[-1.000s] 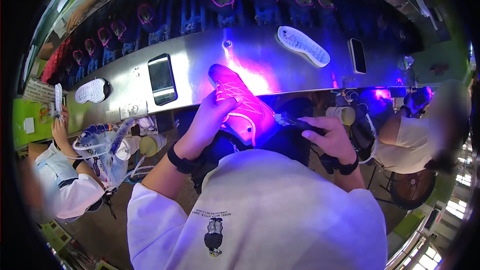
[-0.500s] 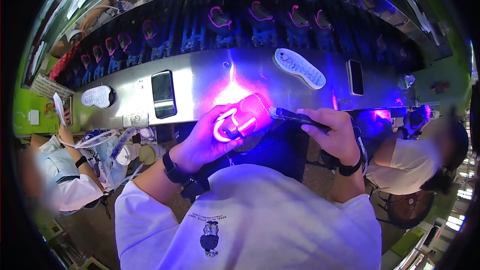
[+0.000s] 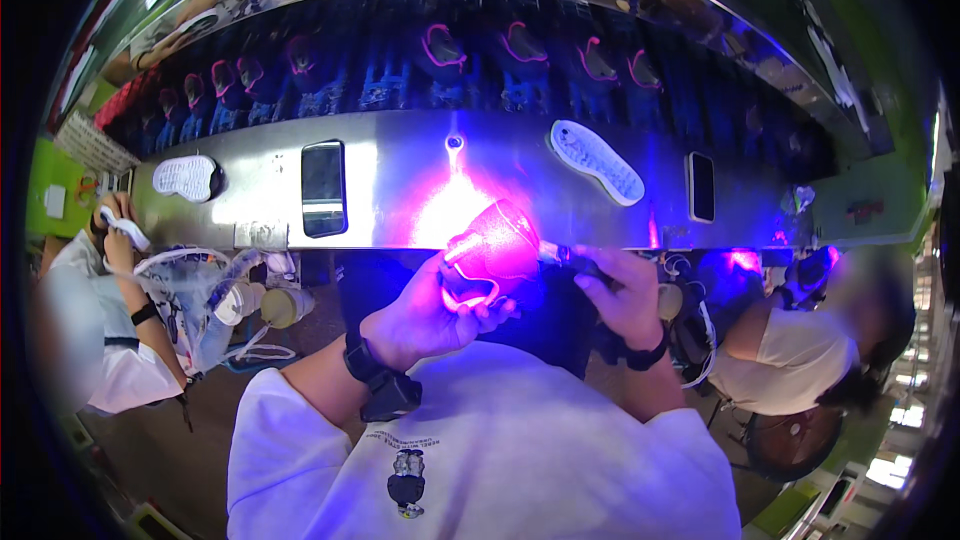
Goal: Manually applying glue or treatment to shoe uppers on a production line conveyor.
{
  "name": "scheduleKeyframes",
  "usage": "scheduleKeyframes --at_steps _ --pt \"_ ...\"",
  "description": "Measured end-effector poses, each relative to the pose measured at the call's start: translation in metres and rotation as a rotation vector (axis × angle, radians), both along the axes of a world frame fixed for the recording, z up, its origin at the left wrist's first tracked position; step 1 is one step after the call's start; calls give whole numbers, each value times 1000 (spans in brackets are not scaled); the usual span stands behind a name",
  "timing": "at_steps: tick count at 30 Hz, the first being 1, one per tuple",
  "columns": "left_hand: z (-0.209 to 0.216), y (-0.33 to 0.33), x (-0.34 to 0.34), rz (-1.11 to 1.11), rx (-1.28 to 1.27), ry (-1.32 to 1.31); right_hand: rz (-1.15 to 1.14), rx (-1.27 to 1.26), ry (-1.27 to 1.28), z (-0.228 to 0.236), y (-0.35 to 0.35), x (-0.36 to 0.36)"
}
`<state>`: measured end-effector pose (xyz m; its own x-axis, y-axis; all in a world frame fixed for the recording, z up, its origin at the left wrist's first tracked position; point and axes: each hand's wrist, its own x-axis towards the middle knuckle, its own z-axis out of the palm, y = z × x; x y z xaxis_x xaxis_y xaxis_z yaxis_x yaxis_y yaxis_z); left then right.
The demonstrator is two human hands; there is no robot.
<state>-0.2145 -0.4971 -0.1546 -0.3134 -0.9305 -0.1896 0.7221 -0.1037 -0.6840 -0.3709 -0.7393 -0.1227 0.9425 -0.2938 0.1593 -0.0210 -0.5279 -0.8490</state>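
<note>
My left hand [image 3: 415,318] is closed around a shoe upper [image 3: 500,240] that glows pink under violet light. It is held tilted over the bench's near edge, and a bright line runs along its rim. In my right hand [image 3: 625,292] is a dark-handled brush [image 3: 558,255], gripped between thumb and fingers. The brush tip is at the right side of the upper; glare hides whether it touches.
On the metal bench [image 3: 385,175] lie a white sole [image 3: 597,162], another sole [image 3: 187,179] and two phones, one left [image 3: 323,190], one right [image 3: 702,188]. Behind runs a rack with several pink-edged uppers [image 3: 443,46]. Co-workers sit on both sides; cups [image 3: 286,307] stand at lower left.
The upper has turned more upright in my left hand. My right hand and brush have come slightly down and left. The left co-worker's hands are now together on a white piece.
</note>
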Motion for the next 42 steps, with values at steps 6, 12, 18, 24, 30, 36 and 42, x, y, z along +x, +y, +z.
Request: scheduleKeyframes --at_steps 6,12,18,24,30,36,42 --pt "22 0 12 80 -196 -449 -83 23 128 -15 22 -23" --pt "37 -8 39 123 75 -1197 -183 -62 208 4 15 35" --pt "32 -10 76 220 235 -1676 -182 -86 5 -10 49 31" --pt "11 -17 160 1 592 -2084 24 349 294 -40 37 7" --pt "-24 -54 307 -670 1176 -2670 -321 657 426 -73 -8 -22" --pt "-104 -72 426 -1066 1199 -3012 -575 648 386 -60 -24 -30" --pt "-139 -162 413 -1680 1133 -2534 -626 640 403 -72 -26 -49"
